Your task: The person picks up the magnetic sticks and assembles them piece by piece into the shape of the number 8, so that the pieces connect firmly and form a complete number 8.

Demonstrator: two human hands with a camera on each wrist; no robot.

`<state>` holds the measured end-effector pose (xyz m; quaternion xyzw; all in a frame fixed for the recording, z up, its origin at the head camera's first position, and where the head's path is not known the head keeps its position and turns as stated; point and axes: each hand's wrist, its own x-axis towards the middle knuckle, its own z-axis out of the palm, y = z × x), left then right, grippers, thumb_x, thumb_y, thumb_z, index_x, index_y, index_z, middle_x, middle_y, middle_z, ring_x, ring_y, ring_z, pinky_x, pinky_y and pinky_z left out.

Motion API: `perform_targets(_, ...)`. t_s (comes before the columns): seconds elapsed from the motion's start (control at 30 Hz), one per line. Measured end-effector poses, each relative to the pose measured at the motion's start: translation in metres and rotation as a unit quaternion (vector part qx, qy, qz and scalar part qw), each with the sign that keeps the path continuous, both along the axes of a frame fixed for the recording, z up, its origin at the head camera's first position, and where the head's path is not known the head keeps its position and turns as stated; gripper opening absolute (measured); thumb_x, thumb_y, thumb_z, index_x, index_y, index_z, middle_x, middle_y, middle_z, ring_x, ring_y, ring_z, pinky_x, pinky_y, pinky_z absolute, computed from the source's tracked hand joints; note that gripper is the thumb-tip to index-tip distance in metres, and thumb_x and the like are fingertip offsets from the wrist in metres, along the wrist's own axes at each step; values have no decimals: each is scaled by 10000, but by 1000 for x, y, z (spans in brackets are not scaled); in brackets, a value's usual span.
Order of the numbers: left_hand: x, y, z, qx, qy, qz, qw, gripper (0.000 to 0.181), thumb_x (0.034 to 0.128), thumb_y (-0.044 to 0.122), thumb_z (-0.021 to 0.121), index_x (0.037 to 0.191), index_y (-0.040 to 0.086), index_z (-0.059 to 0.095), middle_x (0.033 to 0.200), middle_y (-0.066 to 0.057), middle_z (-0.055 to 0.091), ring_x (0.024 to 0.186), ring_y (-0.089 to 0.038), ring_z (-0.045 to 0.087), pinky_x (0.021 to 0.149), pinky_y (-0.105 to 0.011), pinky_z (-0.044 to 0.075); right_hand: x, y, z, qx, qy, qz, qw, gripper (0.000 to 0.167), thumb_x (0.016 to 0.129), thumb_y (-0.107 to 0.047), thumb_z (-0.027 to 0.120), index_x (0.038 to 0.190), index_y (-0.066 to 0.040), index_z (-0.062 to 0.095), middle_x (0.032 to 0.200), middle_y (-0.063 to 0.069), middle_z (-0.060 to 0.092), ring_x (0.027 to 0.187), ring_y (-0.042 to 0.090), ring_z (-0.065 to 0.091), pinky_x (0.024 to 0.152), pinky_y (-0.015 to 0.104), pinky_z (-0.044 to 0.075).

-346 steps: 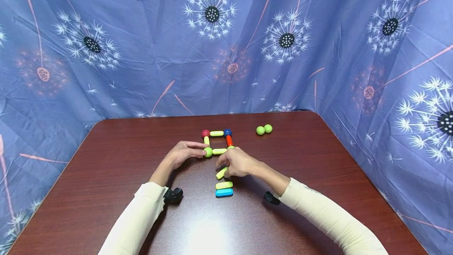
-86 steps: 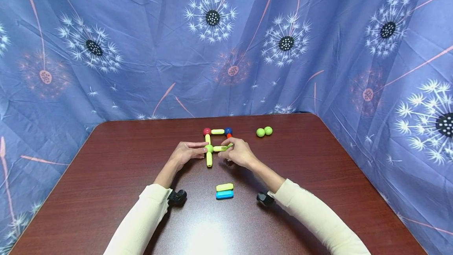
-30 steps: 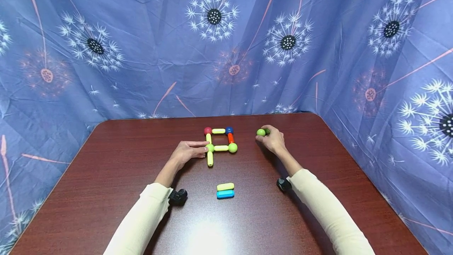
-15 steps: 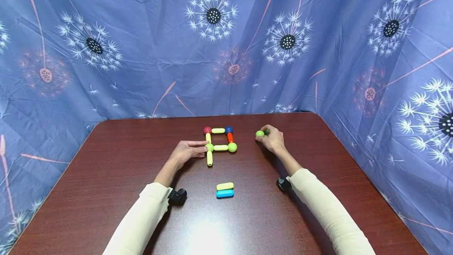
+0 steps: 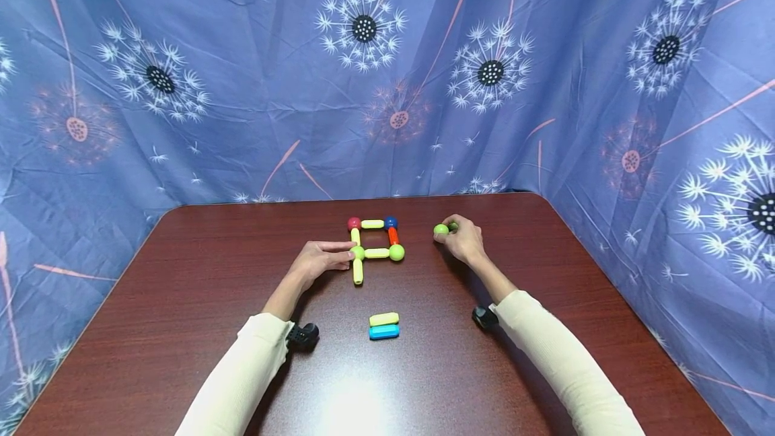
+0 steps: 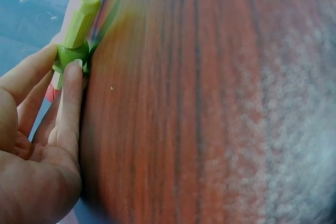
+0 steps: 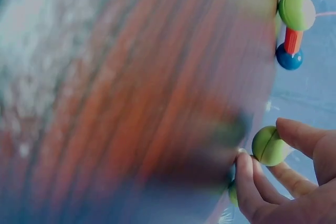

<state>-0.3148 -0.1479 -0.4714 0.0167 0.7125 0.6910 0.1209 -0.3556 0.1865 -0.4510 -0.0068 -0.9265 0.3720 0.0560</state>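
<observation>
A square of rods and balls lies on the table, with a red ball, a blue ball, a green ball at the near right and another green ball at the near left. From that last ball a yellow-green rod points toward the person. My left hand pinches the near-left ball, also seen in the left wrist view. My right hand pinches a separate green ball between thumb and fingers. A second loose green ball is partly hidden behind the right hand.
A yellow-green rod and a blue rod lie side by side on the brown table, nearer the person. A blue patterned cloth hangs behind and beside the table.
The right hand has left the square for the loose balls and now shifts one slightly left, apart from the other. Earlier, a rod was joined below the near-left ball. The left hand stays there.
</observation>
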Motion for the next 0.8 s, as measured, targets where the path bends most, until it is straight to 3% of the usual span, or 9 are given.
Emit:
perform_targets(0.17,1,-1,2,-15,0,12,10000,383,889,71,778,1256,-9,704,1094,-118,766,811,-116,718,808,-312,614,6,-8,4,-44,40,240,9997,338,880,-231,796,1161,-75,693,1008,147,732,928,293,684,868,446,499)
perform_targets(0.37,0,1,2,25,17,-35,10000,393,891,65,773,1267,-19,694,1143,-148,749,821,-117,720,819,-315,612,16,-19,8,-11,73,532,9986,349,872,-240,798,1170,-88,697,998,137,728,941,294,670,830,447,517)
perform_targets(0.8,-1,0,1,14,-70,42,10000,374,894,66,771,1256,-2,706,1135,-135,755,841,-111,731,819,-306,611,47,-54,24,-3,95,1405,9900,315,891,-239,781,1169,-113,701,867,82,715,703,166,637,616,300,486)
